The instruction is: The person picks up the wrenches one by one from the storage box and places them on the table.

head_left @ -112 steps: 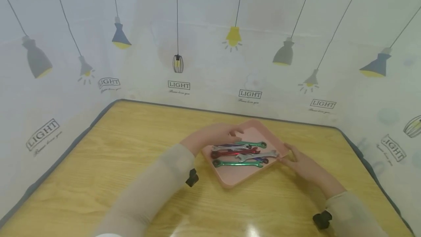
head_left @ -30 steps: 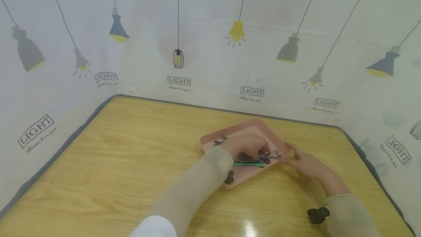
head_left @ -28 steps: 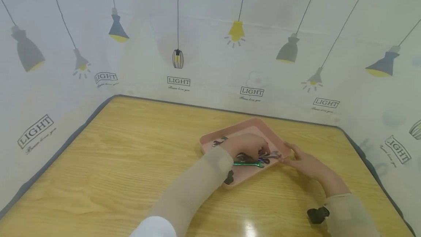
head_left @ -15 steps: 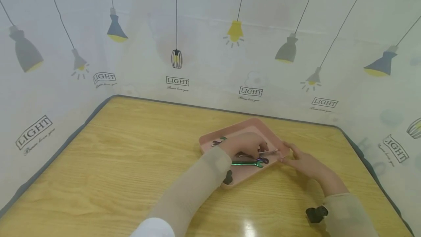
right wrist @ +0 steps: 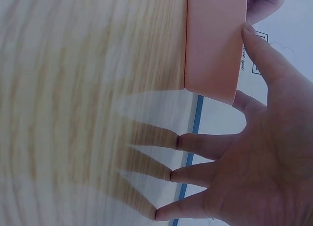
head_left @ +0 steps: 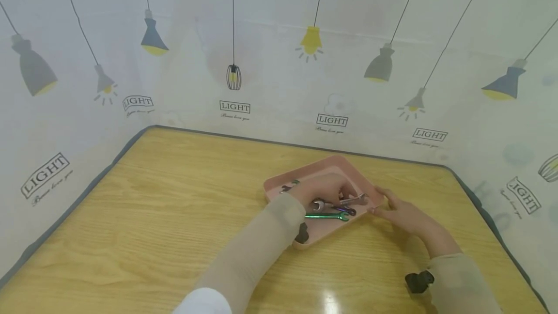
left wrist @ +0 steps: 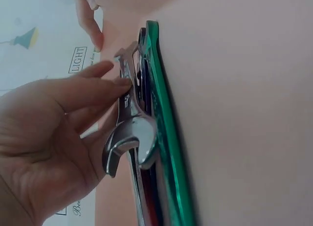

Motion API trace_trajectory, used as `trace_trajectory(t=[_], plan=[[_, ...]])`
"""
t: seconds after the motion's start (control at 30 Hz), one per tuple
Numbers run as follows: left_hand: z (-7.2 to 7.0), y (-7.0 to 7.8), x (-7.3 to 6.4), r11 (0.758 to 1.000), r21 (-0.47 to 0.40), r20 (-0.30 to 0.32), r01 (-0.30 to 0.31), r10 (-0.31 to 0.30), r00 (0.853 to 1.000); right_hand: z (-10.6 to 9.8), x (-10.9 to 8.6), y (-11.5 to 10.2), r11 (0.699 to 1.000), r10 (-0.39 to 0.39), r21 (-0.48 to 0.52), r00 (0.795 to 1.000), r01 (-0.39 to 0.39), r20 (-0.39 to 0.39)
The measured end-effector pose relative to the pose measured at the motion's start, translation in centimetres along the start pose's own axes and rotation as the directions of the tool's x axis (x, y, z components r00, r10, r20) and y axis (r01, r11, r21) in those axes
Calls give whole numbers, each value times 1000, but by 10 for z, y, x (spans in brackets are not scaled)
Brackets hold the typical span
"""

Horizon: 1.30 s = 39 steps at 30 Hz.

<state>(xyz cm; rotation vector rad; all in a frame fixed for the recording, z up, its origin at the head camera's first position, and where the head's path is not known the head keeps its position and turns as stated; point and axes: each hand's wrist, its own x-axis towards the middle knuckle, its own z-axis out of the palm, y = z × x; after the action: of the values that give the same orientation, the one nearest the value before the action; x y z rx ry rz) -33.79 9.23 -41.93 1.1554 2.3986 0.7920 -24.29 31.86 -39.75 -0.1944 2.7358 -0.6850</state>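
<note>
A pink tray [head_left: 356, 176] with several wrenches in it lies on the table. My left hand [head_left: 324, 187] is over the pile and pinches a silver wrench [left wrist: 139, 130] between thumb and fingers, its open end pointing at the left wrist camera. Beside it in the tray runs a green wrench [left wrist: 168, 128]; silver, red and purple-blue ones show beneath, partly covered. My right hand [head_left: 407, 218] holds the tray's right corner with thumb and index finger. In the right wrist view, the other fingers of that hand [right wrist: 288, 143] spread down onto the table.
The wooden table [head_left: 174, 217] stretches left and in front of the tray. A pale cloth wall [head_left: 279, 76] printed with lamps rises behind and along both sides. Dark wrist mounts [head_left: 419, 281] sit under the sleeves.
My left hand moved from the tray's left side onto the pile and took hold of the silver wrench, which has since tilted and turned slightly. The right hand stays at the tray's corner.
</note>
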Motion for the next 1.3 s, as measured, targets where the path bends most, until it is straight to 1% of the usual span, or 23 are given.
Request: trace_trajectory(t=[0.1, 0.17, 0.27, 0.37, 0.47, 0.53, 0.57, 0.63, 0.7, 0.73, 0.8, 0.83, 0.87, 0.9, 0.93, 0.97, 1.03, 1.07, 1.13, 1.23, 1.27, 1.3], plan=[[-1, 0, -2, 993, -104, -22, 59, -62, 998, 0, -1, -1, 1000, -6, -2, 1000, 6, 1], [-2, 0, -2, 977, -191, -35, 94, -103, 994, -1, -1, -2, 1000, -10, -1, 1000, 10, 1], [-3, 0, -2, 943, -307, -45, 131, -152, 987, 0, -1, -1, 1000, -10, -1, 1000, 10, 4], [-5, -1, -3, 906, -391, -35, 164, -192, 981, 0, 0, 0, 1000, -2, 1, 1000, 2, 7], [-8, -1, -5, 859, -473, -16, 194, -229, 973, 1, 0, 2, 1000, 7, 8, 1000, -7, 9], [-11, 0, -6, 813, -546, 0, 203, -242, 970, 2, 0, 2, 1000, 6, 9, 1000, -6, 4], [-12, 0, -7, 785, -582, 9, 210, -252, 968, 2, 0, 2, 1000, 7, 9, 1000, -7, 3], [-14, 0, -7, 713, -668, 34, 215, -260, 965, 2, 0, 1, 1000, 9, 6, 1000, -9, 2], [-15, 0, -7, 646, -735, 49, 208, -255, 966, 1, 1, 1, 1000, 13, 3, 1000, -13, 2], [-16, 0, -6, 608, -768, 56, 204, -253, 966, 1, 1, 1, 1000, 15, 1, 1000, -15, 2], [-18, 0, -5, 558, -806, 66, 195, -242, 968, 1, 2, 2, 1000, 17, -1, 1000, -17, 3], [-20, 0, -5, 548, -815, 64, 188, -237, 969, 1, 2, 2, 1000, 14, -2, 1000, -14, 3], [-22, 1, -4, 542, -820, 62, 183, -234, 970, 1, 3, 2, 1000, 11, -2, 1000, -11, 3], [-24, 2, -4, 540, -823, 59, 176, -227, 972, 1, 3, 2, 1000, 6, -1, 1000, -5, 3], [-27, 4, -4, 528, -831, 61, 173, -223, 973, 1, 4, 3, 1000, 0, -2, 1000, 0, 2], [-30, 6, -5, 535, -828, 59, 170, -219, 974, 1, 4, 3, 1000, -5, -2, 1000, 5, 3], [-38, 11, -7, 530, -833, 54, 159, -208, 977, 1, 5, 4, 1000, -16, -5, 1000, 17, 3], [-42, 13, -8, 534, -831, 50, 155, -206, 977, 1, 5, 5, 1000, -22, -7, 1000, 22, 2], [-50, 17, -12, 554, -819, 42, 150, -203, 978, 1, 5, 6, 1000, -29, -10, 1000, 29, 3], [-60, 20, -22, 604, -784, 22, 144, -204, 979, 0, 4, 6, 1000, -21, -2, 1000, 21, 10], [-63, 20, -25, 616, -774, 17, 148, -213, 977, 1, 5, 6, 1000, -18, 1, 1000, 18, 13], [-66, 19, -29, 621, -769, 15, 152, -220, 975, 1, 5, 5, 1000, -13, 4, 1000, 13, 17]])
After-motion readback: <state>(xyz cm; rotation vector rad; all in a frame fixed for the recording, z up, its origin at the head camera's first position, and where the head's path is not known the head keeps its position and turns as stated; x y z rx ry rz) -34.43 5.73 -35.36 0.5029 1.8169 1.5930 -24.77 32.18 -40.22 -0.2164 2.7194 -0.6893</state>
